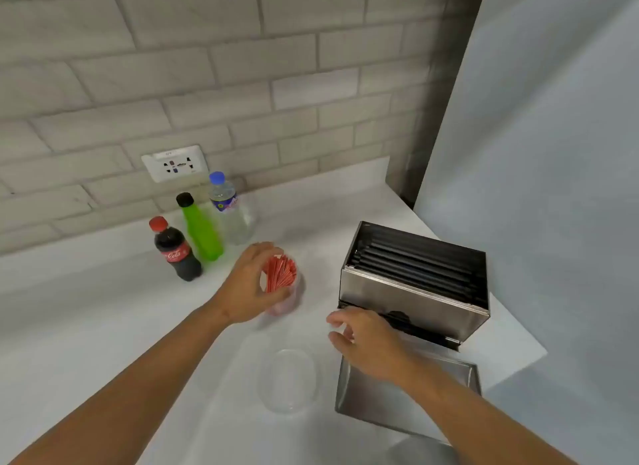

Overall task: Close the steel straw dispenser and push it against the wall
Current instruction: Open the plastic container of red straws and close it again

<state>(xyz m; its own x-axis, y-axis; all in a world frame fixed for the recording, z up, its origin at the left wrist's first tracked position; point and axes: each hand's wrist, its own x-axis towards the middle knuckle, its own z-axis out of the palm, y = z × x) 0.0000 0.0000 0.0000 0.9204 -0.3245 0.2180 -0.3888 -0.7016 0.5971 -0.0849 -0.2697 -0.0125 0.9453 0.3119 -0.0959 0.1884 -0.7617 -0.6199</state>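
The steel straw dispenser (413,303) stands on the white counter at the right, its top open, with dark straws (415,267) lying inside. Its steel lid (387,399) lies flat on the counter in front of it. My right hand (366,343) hovers between the dispenser's front and the lid, fingers curled and apart, holding nothing. My left hand (249,284) wraps around a clear cup of red straws (281,281) left of the dispenser.
An empty clear cup (288,381) stands near the lid. A cola bottle (174,250), a green bottle (200,229) and a water bottle (228,208) stand by the brick wall (207,84) under a socket (174,163). A grey panel (553,153) rises at the right.
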